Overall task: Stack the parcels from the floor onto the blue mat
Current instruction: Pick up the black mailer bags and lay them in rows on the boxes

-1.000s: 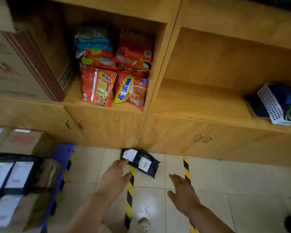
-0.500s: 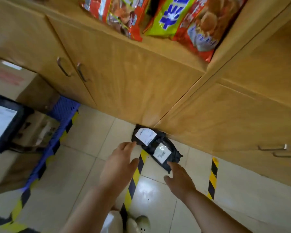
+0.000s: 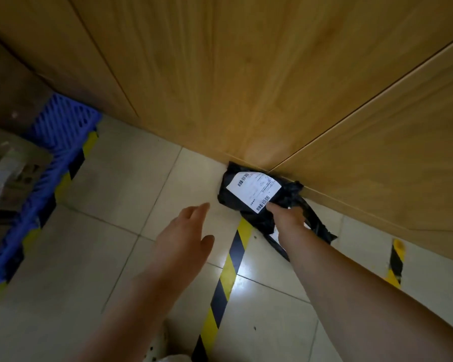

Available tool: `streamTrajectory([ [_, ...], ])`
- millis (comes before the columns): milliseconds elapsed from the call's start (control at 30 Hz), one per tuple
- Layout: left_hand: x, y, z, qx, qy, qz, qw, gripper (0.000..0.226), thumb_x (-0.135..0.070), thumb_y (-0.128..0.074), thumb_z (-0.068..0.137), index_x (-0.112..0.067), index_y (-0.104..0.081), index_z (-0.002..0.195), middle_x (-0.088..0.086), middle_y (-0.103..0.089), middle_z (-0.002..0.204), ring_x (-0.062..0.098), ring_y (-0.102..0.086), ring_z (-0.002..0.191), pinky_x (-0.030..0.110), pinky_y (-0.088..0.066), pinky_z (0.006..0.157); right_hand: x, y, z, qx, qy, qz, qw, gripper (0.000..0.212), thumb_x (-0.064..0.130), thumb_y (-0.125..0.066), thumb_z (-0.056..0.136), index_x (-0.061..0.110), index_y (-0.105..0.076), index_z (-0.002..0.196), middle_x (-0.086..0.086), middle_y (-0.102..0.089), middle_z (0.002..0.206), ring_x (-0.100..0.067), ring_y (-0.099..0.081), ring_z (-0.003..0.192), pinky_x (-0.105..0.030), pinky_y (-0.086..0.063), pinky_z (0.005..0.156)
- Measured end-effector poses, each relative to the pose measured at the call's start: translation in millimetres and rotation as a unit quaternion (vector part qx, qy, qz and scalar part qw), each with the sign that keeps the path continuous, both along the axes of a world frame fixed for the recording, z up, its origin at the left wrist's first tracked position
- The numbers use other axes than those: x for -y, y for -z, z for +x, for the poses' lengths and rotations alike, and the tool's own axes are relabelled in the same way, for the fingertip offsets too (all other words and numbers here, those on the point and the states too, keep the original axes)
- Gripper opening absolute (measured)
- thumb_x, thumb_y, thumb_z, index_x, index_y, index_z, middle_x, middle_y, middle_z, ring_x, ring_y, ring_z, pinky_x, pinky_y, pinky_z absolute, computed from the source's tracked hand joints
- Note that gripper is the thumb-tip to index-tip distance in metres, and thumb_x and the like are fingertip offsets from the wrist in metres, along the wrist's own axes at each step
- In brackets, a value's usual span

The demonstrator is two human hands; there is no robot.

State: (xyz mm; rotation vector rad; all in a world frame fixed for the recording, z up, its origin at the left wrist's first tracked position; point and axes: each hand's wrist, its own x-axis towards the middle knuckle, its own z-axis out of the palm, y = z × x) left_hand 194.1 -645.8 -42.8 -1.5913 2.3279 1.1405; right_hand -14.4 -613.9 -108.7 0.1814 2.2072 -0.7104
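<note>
I see my right hand (image 3: 288, 218) gripping the black parcel (image 3: 249, 194) on the tiled floor (image 3: 115, 184) against the wooden cabinet (image 3: 246, 87); left hand (image 3: 181, 241) hovers spread, blue mat (image 3: 60, 142) well left.

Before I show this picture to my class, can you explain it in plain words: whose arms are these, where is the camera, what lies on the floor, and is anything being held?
There is no machine here. The arms belong to a person wearing a wide-angle camera on the head, so the single view looks forward and down, as that person sees. On the tiled floor, against the wooden cabinet, lies a black parcel with a white shipping label. The right hand has reached it, fingers curling round the black wrapping. The left hand is open, close to the parcel but touching nothing. Yellow-and-black tape runs across the tiles. At the left is the blue mat, where parcels get stacked; cardboard boxes already sit there.
</note>
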Motion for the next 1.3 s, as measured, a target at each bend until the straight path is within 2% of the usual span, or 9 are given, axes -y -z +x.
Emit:
streamTrajectory([
  [200, 2, 31, 13, 0.008, 0.006, 0.002, 1.0, 0.062, -0.031, -0.051, 0.093, -0.03, -0.021, 0.148, -0.007, -0.038, 0.144, 0.01, -0.051, 0.118, 0.026, -0.048, 0.09, 17, 38, 13, -0.054, -0.03, 0.066, 0.996, 0.083, 0.04, -0.076, 0.076, -0.001, -0.035, 0.135, -0.018, -0.05, 0.135, -0.035, -0.051, 0.121, -0.04, -0.043, 0.095],
  [433, -3, 25, 16, 0.001, 0.008, 0.002, 1.0, 0.061, -0.031, -0.049, 0.093, -0.029, -0.021, 0.147, -0.007, -0.038, 0.144, 0.009, -0.051, 0.116, 0.024, -0.048, 0.088, 13, 25, 22, -0.083, -0.183, 0.102, 0.974, 0.039, 0.028, -0.059, 0.09, 0.002, -0.058, 0.12, -0.015, -0.06, 0.124, -0.031, -0.057, 0.112, -0.031, -0.044, 0.08],
  [533, -4, 5, 13, 0.006, 0.009, 0.002, 1.0, 0.061, -0.031, -0.05, 0.093, -0.03, -0.021, 0.147, -0.007, -0.038, 0.144, 0.01, -0.052, 0.114, 0.024, -0.049, 0.088, 7, 3, 25, -0.092, -0.195, 0.039, 0.976, 0.014, 0.023, -0.062, 0.088, 0.01, -0.061, 0.081, -0.012, -0.064, 0.094, -0.029, -0.059, 0.091, -0.029, -0.042, 0.071],
  [600, -3, -14, 12, 0.01, 0.012, 0.004, 1.0, 0.062, -0.031, -0.05, 0.093, -0.03, -0.021, 0.147, -0.006, -0.037, 0.144, 0.011, -0.054, 0.11, 0.024, -0.049, 0.087, 2, -19, 26, -0.095, -0.214, 0.006, 0.972, 0.033, 0.019, -0.061, 0.087, 0.014, -0.042, 0.06, -0.006, -0.051, 0.068, -0.023, -0.05, 0.073, -0.029, -0.035, 0.062],
  [733, 5, -63, 14, 0.024, 0.019, 0.006, 1.0, 0.062, -0.031, -0.051, 0.093, -0.028, -0.022, 0.147, -0.005, -0.036, 0.146, 0.013, -0.053, 0.113, 0.026, -0.049, 0.09, -2, -84, 25, -0.114, -0.3, -0.016, 0.947, 0.017, 0.023, -0.054, 0.093, 0.009, -0.063, 0.09, -0.013, -0.063, 0.096, -0.028, -0.058, 0.091, -0.034, -0.045, 0.074],
  [833, 16, -111, 20, 0.034, 0.02, 0.003, 0.999, 0.062, -0.03, -0.052, 0.092, -0.027, -0.023, 0.148, -0.004, -0.038, 0.145, 0.014, -0.054, 0.112, 0.026, -0.048, 0.091, -3, -142, 25, -0.118, -0.33, -0.021, 0.937, 0.033, 0.025, -0.05, 0.096, 0.01, -0.059, 0.124, -0.009, -0.061, 0.123, -0.028, -0.054, 0.116, -0.034, -0.044, 0.092],
  [1067, 33, -250, 32, 0.034, 0.023, -0.016, 0.999, 0.065, -0.029, -0.052, 0.092, -0.026, -0.02, 0.148, -0.003, -0.038, 0.144, 0.016, -0.047, 0.121, 0.028, -0.046, 0.091, -4, -298, 29, -0.155, -0.421, -0.048, 0.892, 0.02, 0.022, -0.047, 0.096, 0.007, -0.056, 0.086, -0.019, -0.06, 0.08, -0.037, -0.05, 0.074, -0.028, -0.029, 0.055],
  [1200, 29, -334, 38, 0.011, 0.013, 0.001, 1.0, 0.072, -0.034, -0.057, 0.089, -0.025, -0.017, 0.149, -0.002, -0.037, 0.145, 0.018, -0.046, 0.124, 0.029, -0.045, 0.091, -8, -400, 47, -0.172, -0.467, -0.079, 0.864, 0.04, 0.019, -0.049, 0.096, 0.028, -0.036, 0.059, -0.002, -0.038, 0.056, -0.017, -0.035, 0.058, -0.025, -0.025, 0.071],
  [1300, 20, -393, 44, -0.01, 0.005, 0.011, 1.0, 0.077, -0.034, -0.06, 0.087, -0.021, -0.017, 0.15, 0.0, -0.036, 0.146, 0.019, -0.042, 0.128, 0.029, -0.041, 0.096, -16, -474, 64, -0.199, -0.516, -0.089, 0.828, 0.023, 0.018, -0.048, 0.097, 0.02, -0.056, 0.076, 0.015, -0.031, 0.056, 0.001, -0.032, 0.057, -0.025, -0.028, 0.088],
])
